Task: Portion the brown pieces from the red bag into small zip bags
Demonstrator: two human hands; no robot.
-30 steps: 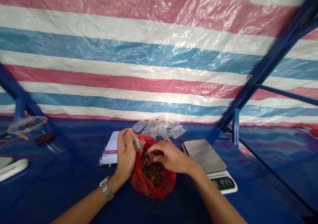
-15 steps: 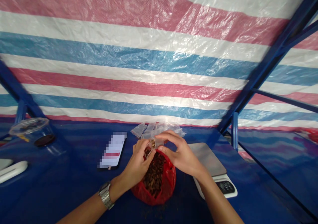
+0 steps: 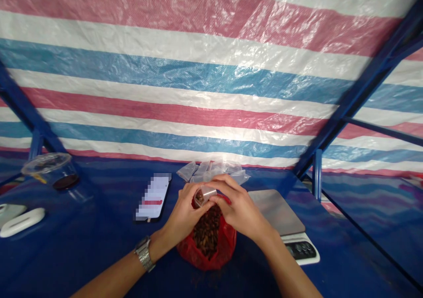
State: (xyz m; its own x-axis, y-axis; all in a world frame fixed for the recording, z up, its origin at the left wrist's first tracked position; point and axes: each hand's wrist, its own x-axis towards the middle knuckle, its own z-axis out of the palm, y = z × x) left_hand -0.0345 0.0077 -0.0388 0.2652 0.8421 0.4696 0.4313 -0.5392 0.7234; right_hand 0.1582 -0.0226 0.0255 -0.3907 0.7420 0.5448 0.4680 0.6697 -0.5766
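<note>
While the right hand [image 3: 240, 204] pinches a small clear cup [image 3: 209, 193] tilted at a little clear bag [image 3: 198, 198] pinched by the left hand [image 3: 185, 207], this transfer looks unfinished. Plenty of brown pieces [image 3: 206, 237] are left below in the red bag [image 3: 228, 243]. More clear bags [image 3: 213, 169], apparently unfilled, lie on the far side; right, a scale [image 3: 277, 212].

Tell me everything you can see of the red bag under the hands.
The red bag looks like thin, shiny, crinkled plastic. It sits mouth-up on the blue table, its wall slumped and rounded. Through the open mouth show many small, brown, elongated pieces. The left hand and right hand hide its far side; whether they touch it cannot be told.
</note>
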